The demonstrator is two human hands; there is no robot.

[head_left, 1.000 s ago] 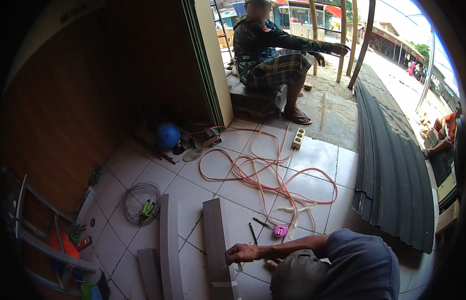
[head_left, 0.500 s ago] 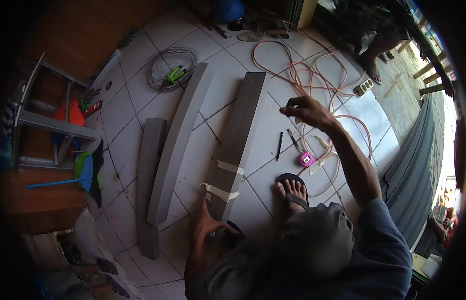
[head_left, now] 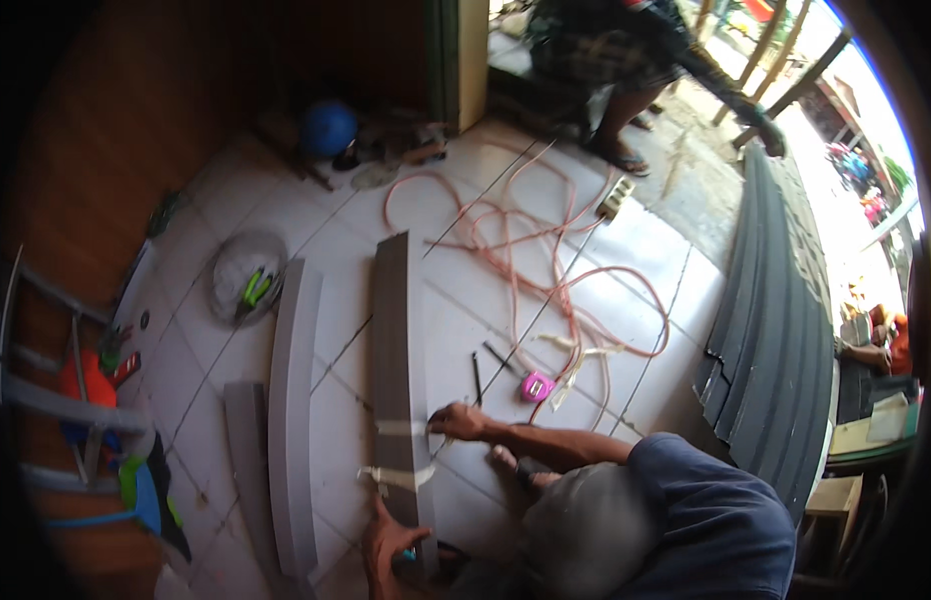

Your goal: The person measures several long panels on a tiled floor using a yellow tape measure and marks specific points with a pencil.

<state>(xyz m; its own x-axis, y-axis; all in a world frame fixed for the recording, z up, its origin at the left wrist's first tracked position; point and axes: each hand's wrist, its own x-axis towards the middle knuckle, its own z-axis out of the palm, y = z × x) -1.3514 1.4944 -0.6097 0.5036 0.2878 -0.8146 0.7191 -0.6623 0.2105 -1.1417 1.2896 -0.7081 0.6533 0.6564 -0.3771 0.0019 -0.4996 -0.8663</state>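
Right hand (head_left: 459, 421) at grey plank (head_left: 394, 330) edge

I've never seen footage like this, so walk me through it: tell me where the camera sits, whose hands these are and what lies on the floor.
There is one picture, from a fisheye camera worn on a person's head, looking down, so straight edges bend. No machine here, only bare hands. The left hand presses flat on the near end of a dark grey plank. The right hand touches its edge near a pale tape strip. On the tiled floor lie lighter planks, an orange cable and a pink tape measure.
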